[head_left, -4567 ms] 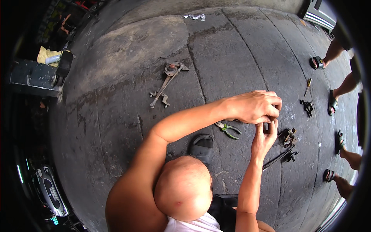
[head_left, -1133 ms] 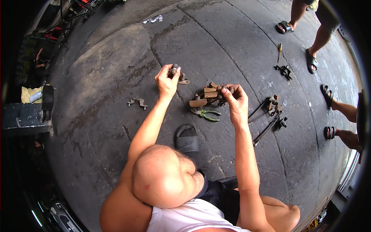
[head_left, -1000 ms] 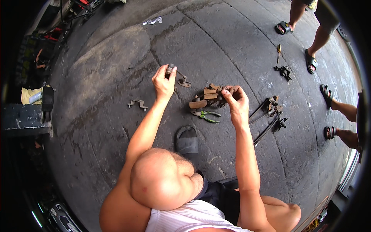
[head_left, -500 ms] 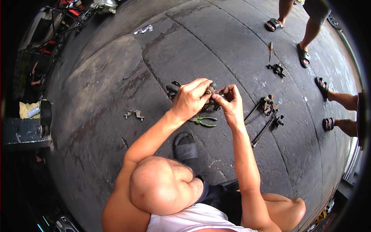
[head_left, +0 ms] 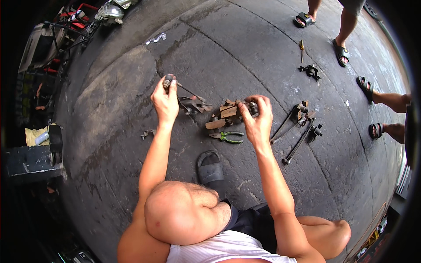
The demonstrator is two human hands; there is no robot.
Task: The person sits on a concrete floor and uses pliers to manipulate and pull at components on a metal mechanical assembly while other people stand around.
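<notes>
My left hand (head_left: 165, 105) is raised to the left, its fingers closed round the ribbed, dark knob-like end of a metal part (head_left: 167, 83). A thin rod and a blurred dark bracket (head_left: 193, 105) trail to the right of it; I cannot tell whether the bracket hangs from the rod or lies on the floor. My right hand (head_left: 258, 119) curls round a dark metal part (head_left: 252, 108), its thumb and fingers partly hiding it. Beside those fingers are several rusty brown blocks (head_left: 228, 112). Pliers with green handles (head_left: 230, 138) lie just below the blocks.
Rods with metal brackets (head_left: 302, 116) lie to the right on the dark concrete floor. Farther off are another black bracket (head_left: 311, 72) and a screwdriver (head_left: 302, 50). A small metal bracket (head_left: 148, 133) lies left. Two people's sandalled feet (head_left: 342, 52) stand at the right.
My hands have parted: the left swung left and away with the ribbed part, while the right stayed near the same spot. The brown blocks now show between them.
</notes>
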